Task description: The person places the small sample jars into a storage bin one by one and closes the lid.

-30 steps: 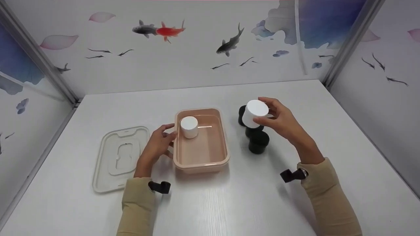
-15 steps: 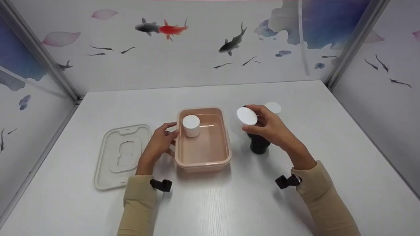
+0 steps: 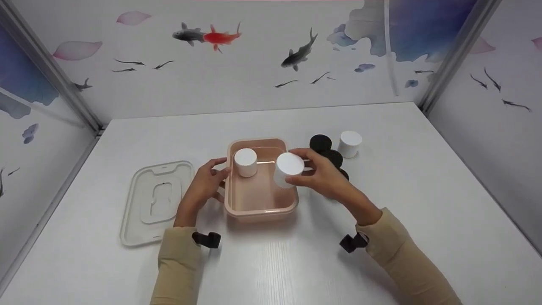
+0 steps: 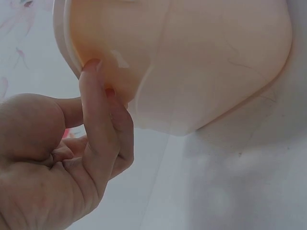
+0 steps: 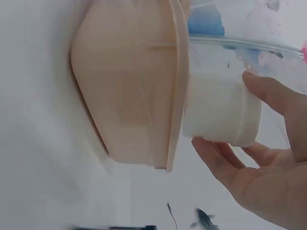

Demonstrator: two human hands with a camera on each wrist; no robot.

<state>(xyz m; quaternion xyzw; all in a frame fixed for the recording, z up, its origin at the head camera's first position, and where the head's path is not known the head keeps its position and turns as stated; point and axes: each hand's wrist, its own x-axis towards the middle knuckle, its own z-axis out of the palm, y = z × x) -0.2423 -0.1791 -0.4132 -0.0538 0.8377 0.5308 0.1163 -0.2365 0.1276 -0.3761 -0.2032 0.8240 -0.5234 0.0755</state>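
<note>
In the head view my right hand (image 3: 324,176) grips a white lidded jar (image 3: 284,171) by its upper part, thumb on the near side and fingers on the far side. The jar hangs over the right side of a peach plastic box (image 3: 260,199). In the right wrist view the jar's base (image 5: 196,105) is just above the box rim (image 5: 176,86). A second white jar (image 3: 245,163) stands inside the box at the back left. My left hand (image 3: 205,182) holds the box's left rim; in the left wrist view its curled fingers (image 4: 96,110) touch the wall under the rim.
Several black jars (image 3: 320,144) stand close together right of the box, partly hidden by my right hand. Behind them to the right is another white jar (image 3: 350,145). A translucent pale lid (image 3: 146,216) lies flat left of the box. Printed walls (image 3: 237,84) enclose the table.
The right hand has carried the white jar leftward from above the black jars to over the box, uncovering the black jars and the white one behind. The left hand stays at the rim.
</note>
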